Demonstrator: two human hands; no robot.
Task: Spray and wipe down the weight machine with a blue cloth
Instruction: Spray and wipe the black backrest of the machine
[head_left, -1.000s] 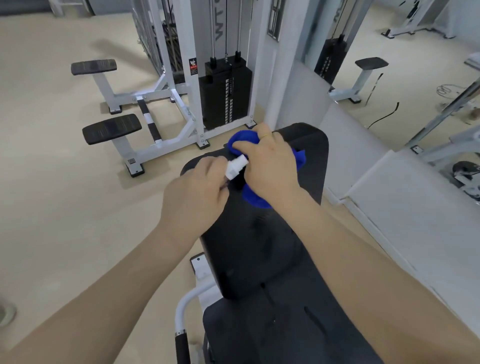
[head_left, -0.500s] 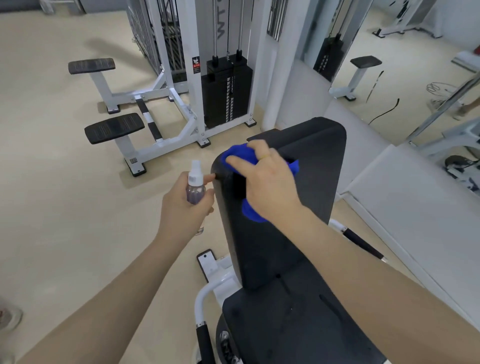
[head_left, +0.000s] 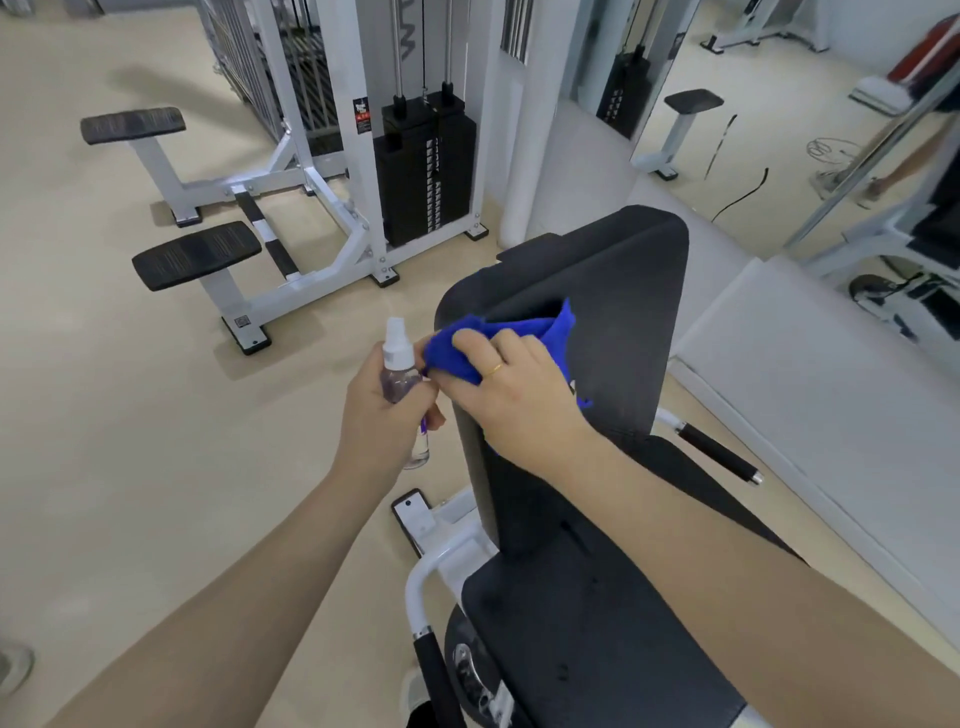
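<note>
The weight machine's black padded backrest (head_left: 613, 291) stands upright in front of me, above its black seat pad (head_left: 587, 634). My right hand (head_left: 514, 400) presses a bunched blue cloth (head_left: 524, 335) against the backrest's upper left edge. My left hand (head_left: 387, 415) holds a small clear spray bottle (head_left: 397, 364) with a white nozzle, upright, just left of the backrest and touching the cloth.
A white cable machine with a black weight stack (head_left: 426, 171) and two black footplates (head_left: 197, 254) stands on the beige floor ahead left. A mirror wall (head_left: 810, 130) runs along the right. Black-gripped handles (head_left: 719, 452) flank the seat.
The spray bottle has swung from lying over the backrest to upright at its left side. My right hand with the cloth has slid to the backrest's left edge.
</note>
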